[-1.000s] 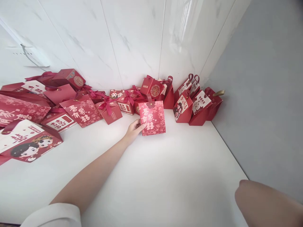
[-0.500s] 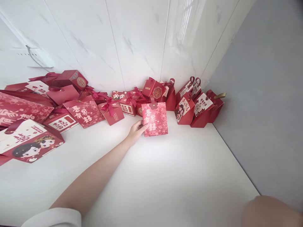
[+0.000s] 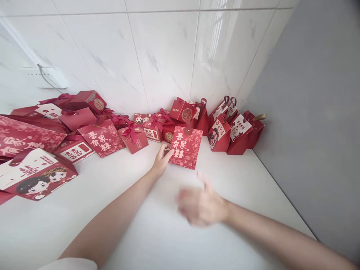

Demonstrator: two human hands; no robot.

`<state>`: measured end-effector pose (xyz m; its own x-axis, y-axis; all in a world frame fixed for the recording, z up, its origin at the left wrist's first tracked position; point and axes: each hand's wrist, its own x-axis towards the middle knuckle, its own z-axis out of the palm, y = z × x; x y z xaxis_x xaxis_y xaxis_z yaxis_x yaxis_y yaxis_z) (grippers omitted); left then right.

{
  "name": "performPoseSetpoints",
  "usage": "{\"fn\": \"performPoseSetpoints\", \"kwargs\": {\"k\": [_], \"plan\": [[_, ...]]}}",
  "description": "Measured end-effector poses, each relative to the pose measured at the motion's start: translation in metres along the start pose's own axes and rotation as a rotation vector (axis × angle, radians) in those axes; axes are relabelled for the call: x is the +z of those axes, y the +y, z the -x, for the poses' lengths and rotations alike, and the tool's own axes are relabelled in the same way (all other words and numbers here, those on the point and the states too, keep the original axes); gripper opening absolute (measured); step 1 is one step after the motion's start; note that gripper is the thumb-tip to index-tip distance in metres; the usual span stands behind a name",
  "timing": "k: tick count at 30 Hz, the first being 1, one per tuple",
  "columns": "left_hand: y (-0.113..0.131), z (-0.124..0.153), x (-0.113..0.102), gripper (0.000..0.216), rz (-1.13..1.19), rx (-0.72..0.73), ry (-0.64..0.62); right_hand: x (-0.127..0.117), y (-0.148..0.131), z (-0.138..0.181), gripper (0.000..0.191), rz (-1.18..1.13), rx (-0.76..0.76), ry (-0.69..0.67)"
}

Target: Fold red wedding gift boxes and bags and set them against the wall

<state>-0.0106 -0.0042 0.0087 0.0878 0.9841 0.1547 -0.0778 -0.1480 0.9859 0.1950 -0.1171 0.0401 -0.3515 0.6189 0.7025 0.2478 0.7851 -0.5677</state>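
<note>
My left hand [image 3: 161, 160] grips the lower left edge of a red gift box [image 3: 186, 148], its thumb on the front. The box has a floral pattern, pale characters and a ribbon loop with a flower-shaped tab at its top; it is tilted slightly. Below the box, over the white table, my right hand [image 3: 201, 204] is smeared by motion, with its thumb pointing up. It does not touch the box, and its fingers are too blurred to make out. Behind the held box sits a red box with a round gold emblem [image 3: 182, 110].
On the left lies a heap of red gift boxes [image 3: 102, 138], one with cartoon faces [image 3: 39, 176] nearest me. Several tall red boxes with ribbon loops [image 3: 239, 135] stand at the right. A tiled wall [image 3: 165, 52] rises behind, and a grey panel [image 3: 315, 112] borders the white table [image 3: 135, 232].
My right hand has come in from the lower right corner to just below the held box. The box in my left hand has tipped a little clockwise. The view has tilted upward slightly.
</note>
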Motion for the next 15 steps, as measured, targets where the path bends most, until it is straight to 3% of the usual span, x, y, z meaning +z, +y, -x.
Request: {"fn": "performPoseSetpoints", "kwargs": {"k": [2, 4, 5, 6, 9, 13, 15], "plan": [[-0.001, -0.001, -0.001, 0.035, -0.067, 0.015, 0.005, 0.005, 0.025, -0.013, 0.046, 0.005, 0.110, 0.242], [-0.001, 0.000, -0.001, 0.038, -0.141, 0.063, 0.023, 0.012, 0.055, -0.025, 0.052, -0.032, 0.316, 0.546], [0.000, 0.001, -0.001, 0.040, -0.197, 0.107, 0.036, 0.016, 0.068, -0.030, 0.057, -0.072, 0.414, 0.604], [0.001, 0.003, 0.000, 0.042, -0.278, 0.160, 0.050, 0.020, 0.080, -0.033, 0.061, -0.112, 0.492, 0.602], [0.003, 0.014, 0.007, 0.060, -0.614, 0.288, 0.070, 0.026, 0.095, -0.031, 0.062, -0.264, 0.541, 0.359], [0.003, 0.027, 0.018, 0.128, -0.879, 0.235, -0.031, 0.021, 0.087, -0.019, 0.069, -0.199, 0.337, 0.137], [0.003, 0.029, 0.021, 0.133, -0.847, 0.206, -0.067, 0.017, 0.081, -0.016, 0.071, -0.172, 0.249, -0.006]]}}
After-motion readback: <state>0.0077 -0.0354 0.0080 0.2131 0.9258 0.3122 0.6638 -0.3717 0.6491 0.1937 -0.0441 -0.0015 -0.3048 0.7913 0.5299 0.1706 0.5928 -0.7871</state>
